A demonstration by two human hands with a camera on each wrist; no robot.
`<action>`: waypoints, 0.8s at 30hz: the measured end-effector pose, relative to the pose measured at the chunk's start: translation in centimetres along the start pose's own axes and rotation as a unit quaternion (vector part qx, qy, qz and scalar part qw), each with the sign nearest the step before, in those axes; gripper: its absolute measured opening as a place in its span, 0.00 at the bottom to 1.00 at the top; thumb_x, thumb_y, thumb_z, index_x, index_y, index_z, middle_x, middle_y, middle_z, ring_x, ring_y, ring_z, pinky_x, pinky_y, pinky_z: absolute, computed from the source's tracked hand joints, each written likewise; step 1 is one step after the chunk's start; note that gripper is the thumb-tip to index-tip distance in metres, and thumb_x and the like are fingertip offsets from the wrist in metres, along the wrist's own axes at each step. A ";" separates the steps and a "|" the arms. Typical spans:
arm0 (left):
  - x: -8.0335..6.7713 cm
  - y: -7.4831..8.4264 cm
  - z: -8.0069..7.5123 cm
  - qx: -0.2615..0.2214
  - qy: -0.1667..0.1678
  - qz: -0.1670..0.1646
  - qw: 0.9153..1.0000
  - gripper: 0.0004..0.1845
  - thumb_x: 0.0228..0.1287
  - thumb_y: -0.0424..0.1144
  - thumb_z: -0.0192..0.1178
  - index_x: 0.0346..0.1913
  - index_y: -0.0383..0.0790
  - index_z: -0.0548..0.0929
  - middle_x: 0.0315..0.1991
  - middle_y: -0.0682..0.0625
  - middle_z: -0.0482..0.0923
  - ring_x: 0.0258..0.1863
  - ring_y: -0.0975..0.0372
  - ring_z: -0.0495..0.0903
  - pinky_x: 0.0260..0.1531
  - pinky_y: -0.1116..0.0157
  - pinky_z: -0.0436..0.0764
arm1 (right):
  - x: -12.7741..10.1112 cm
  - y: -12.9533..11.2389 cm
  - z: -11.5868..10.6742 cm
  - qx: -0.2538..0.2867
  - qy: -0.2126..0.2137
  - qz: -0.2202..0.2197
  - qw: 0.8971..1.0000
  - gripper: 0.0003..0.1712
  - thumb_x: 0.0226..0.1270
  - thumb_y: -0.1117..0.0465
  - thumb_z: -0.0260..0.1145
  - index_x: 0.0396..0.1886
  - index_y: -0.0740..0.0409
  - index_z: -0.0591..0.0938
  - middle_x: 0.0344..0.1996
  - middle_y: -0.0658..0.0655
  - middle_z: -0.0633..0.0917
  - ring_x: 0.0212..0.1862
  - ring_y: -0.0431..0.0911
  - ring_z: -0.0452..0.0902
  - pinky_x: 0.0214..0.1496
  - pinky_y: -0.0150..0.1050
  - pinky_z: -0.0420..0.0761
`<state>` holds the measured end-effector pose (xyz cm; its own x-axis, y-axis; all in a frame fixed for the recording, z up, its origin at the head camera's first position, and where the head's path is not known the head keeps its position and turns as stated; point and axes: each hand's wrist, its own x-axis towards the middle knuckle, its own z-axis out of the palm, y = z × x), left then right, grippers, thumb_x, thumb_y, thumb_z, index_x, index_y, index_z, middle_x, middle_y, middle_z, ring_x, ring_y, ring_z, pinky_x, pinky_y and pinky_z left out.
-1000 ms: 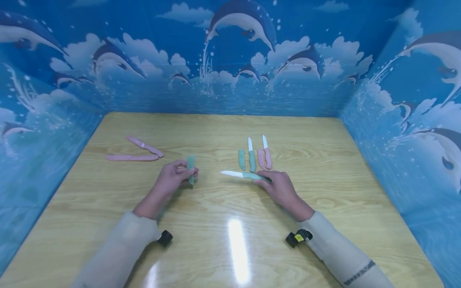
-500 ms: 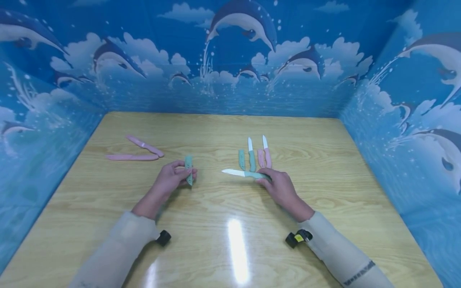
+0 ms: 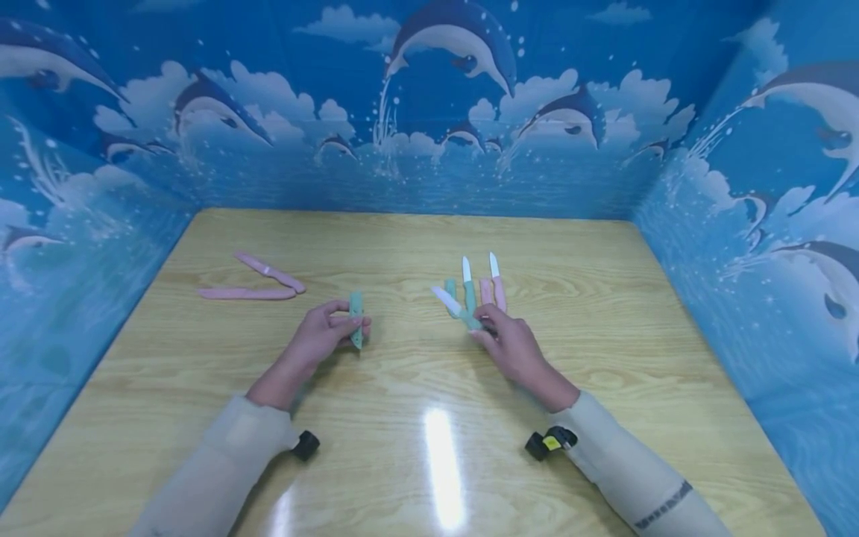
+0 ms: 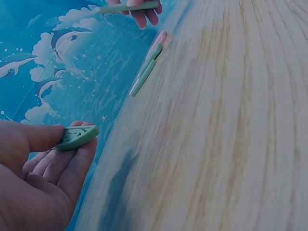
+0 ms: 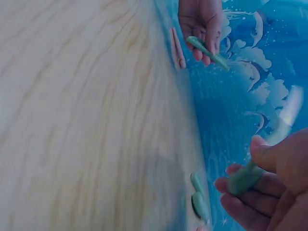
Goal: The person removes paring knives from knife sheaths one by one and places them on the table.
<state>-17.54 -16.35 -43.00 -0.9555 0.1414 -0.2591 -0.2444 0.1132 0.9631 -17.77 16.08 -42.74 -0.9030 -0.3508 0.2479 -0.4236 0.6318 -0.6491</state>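
Wooden tabletop (image 3: 403,246) inside dolphin-print walls: left hand (image 3: 315,337) pinches the green sheath (image 3: 356,319) upright, opening presented, while right hand (image 3: 508,344) grips the green knife (image 3: 459,309) by its handle, blade angled clear of the fingers.

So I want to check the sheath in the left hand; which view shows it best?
Left wrist: the green sheath is close, pinched by thumb and fingers. Head shows it small; right wrist shows it distant.

Right hand (image 3: 511,344) swung green knife (image 3: 458,307) blade up-left.
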 end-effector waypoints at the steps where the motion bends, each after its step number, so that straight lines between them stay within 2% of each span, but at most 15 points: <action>1: 0.0 0.0 0.0 0.003 -0.001 -0.002 1.000 0.21 0.73 0.34 0.53 0.63 0.28 0.65 0.52 0.37 0.81 0.48 0.59 0.84 0.53 0.64 0.80 | 0.0 -0.1 0.0 0.016 -0.008 0.001 1.000 0.11 0.66 0.63 0.67 0.44 0.61 0.76 0.40 0.65 0.87 0.36 0.56 0.85 0.31 0.41 0.83; 4: 0.0 0.0 0.1 0.007 -0.005 -0.004 1.000 0.22 0.73 0.34 0.53 0.64 0.27 0.65 0.52 0.38 0.81 0.48 0.57 0.84 0.54 0.64 0.80 | 0.2 -0.4 -0.1 0.075 -0.024 0.012 0.997 0.09 0.67 0.62 0.66 0.41 0.60 0.74 0.38 0.64 0.88 0.35 0.54 0.86 0.20 0.33 0.74; 8: 0.0 0.0 0.2 0.009 -0.005 -0.004 1.000 0.23 0.72 0.33 0.54 0.64 0.27 0.65 0.51 0.38 0.82 0.48 0.56 0.84 0.52 0.65 0.81 | 0.4 -0.6 -0.1 0.150 -0.038 0.061 0.986 0.11 0.62 0.63 0.70 0.33 0.61 0.75 0.31 0.62 0.88 0.33 0.47 0.86 0.19 0.29 0.69; 9: 0.0 0.0 0.2 0.007 -0.006 -0.003 1.000 0.22 0.72 0.33 0.54 0.64 0.27 0.65 0.51 0.37 0.82 0.48 0.56 0.84 0.52 0.65 0.81 | 0.4 -0.5 0.0 0.167 -0.044 0.078 0.982 0.12 0.61 0.63 0.71 0.31 0.61 0.74 0.27 0.62 0.88 0.27 0.43 0.84 0.19 0.29 0.67; 10: 0.0 -0.1 0.2 0.008 -0.008 -0.003 1.000 0.22 0.72 0.33 0.54 0.64 0.26 0.65 0.51 0.37 0.82 0.48 0.55 0.84 0.52 0.65 0.80 | 0.5 -0.5 0.0 0.185 -0.050 0.099 0.976 0.13 0.60 0.63 0.72 0.30 0.62 0.75 0.24 0.61 0.87 0.26 0.42 0.83 0.21 0.30 0.71; 13: -0.1 -0.1 0.3 0.002 -0.016 0.000 1.000 0.22 0.72 0.33 0.55 0.62 0.25 0.66 0.50 0.37 0.82 0.48 0.54 0.84 0.53 0.65 0.80 | 0.5 -0.2 0.4 0.261 -0.076 0.170 0.947 0.11 0.60 0.64 0.72 0.31 0.64 0.77 0.21 0.59 0.85 0.22 0.41 0.80 0.27 0.35 0.83; 16: 0.0 -0.3 0.3 -0.002 -0.022 0.001 1.000 0.21 0.71 0.33 0.56 0.61 0.25 0.67 0.50 0.36 0.82 0.47 0.54 0.85 0.52 0.65 0.80 | 0.6 -0.1 0.7 0.349 -0.095 0.242 0.900 0.07 0.63 0.66 0.69 0.34 0.66 0.79 0.25 0.58 0.87 0.30 0.46 0.86 0.40 0.46 0.87; 17: 0.0 -0.3 0.3 -0.005 -0.024 0.001 1.000 0.21 0.71 0.32 0.56 0.61 0.24 0.67 0.50 0.36 0.82 0.47 0.55 0.85 0.52 0.65 0.80 | 0.6 0.0 0.8 0.373 -0.099 0.264 0.884 0.07 0.64 0.66 0.68 0.35 0.66 0.80 0.27 0.58 0.87 0.30 0.47 0.86 0.41 0.45 0.86; 18: 0.0 -0.4 0.2 -0.005 -0.025 0.002 1.000 0.21 0.71 0.32 0.55 0.61 0.24 0.67 0.50 0.36 0.81 0.47 0.55 0.85 0.52 0.65 0.80 | 0.6 -0.1 0.8 0.388 -0.103 0.279 0.872 0.06 0.65 0.66 0.67 0.35 0.66 0.80 0.27 0.57 0.87 0.30 0.46 0.86 0.41 0.44 0.86; 21: 0.0 -0.5 0.2 -0.004 -0.031 0.003 1.000 0.22 0.72 0.32 0.54 0.62 0.24 0.66 0.51 0.36 0.81 0.48 0.55 0.84 0.52 0.66 0.80 | 0.5 -0.2 0.8 0.418 -0.114 0.304 0.848 0.07 0.68 0.65 0.64 0.37 0.66 0.81 0.27 0.57 0.87 0.30 0.46 0.85 0.41 0.42 0.86; 24: 0.0 -0.5 0.1 0.000 -0.037 0.005 0.999 0.22 0.72 0.33 0.54 0.63 0.24 0.65 0.51 0.36 0.81 0.49 0.55 0.84 0.54 0.65 0.79 | 0.5 -0.3 0.7 0.427 -0.118 0.308 0.842 0.07 0.69 0.64 0.63 0.38 0.66 0.81 0.28 0.57 0.87 0.31 0.45 0.85 0.41 0.40 0.86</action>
<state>-17.39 -16.31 -43.48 -0.9430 0.2143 -0.2545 -0.2353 0.1113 0.9655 -18.06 15.26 -42.93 -0.8503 -0.3297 -0.4103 0.4173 0.0527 -0.9072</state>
